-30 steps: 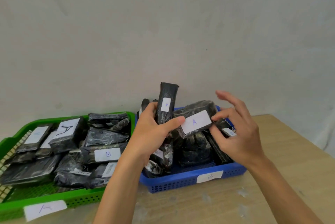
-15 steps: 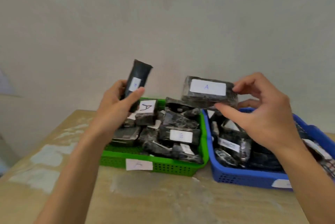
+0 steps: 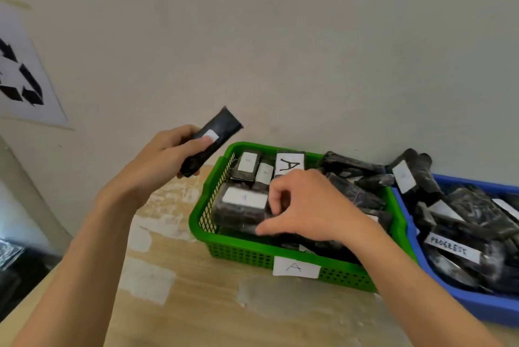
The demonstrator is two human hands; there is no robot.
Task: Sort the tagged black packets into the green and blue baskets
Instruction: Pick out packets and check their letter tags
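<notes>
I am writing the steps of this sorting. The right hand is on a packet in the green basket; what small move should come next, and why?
Probably open the right hand and lift it away. The wide packet it holds already lies inside the green basket, at its left end, and the basket's tag reads A. The left hand holds a narrow packet in the air, not yet sorted.

We saw a slim black packet (image 3: 212, 139), white tag up, tilted in the air left of the green basket (image 3: 224, 245). A wider black packet (image 3: 241, 209) with a white tag lay at that basket's left end among other tagged ones. The blue basket (image 3: 477, 304) sat against its right side, heaped with more.
</notes>
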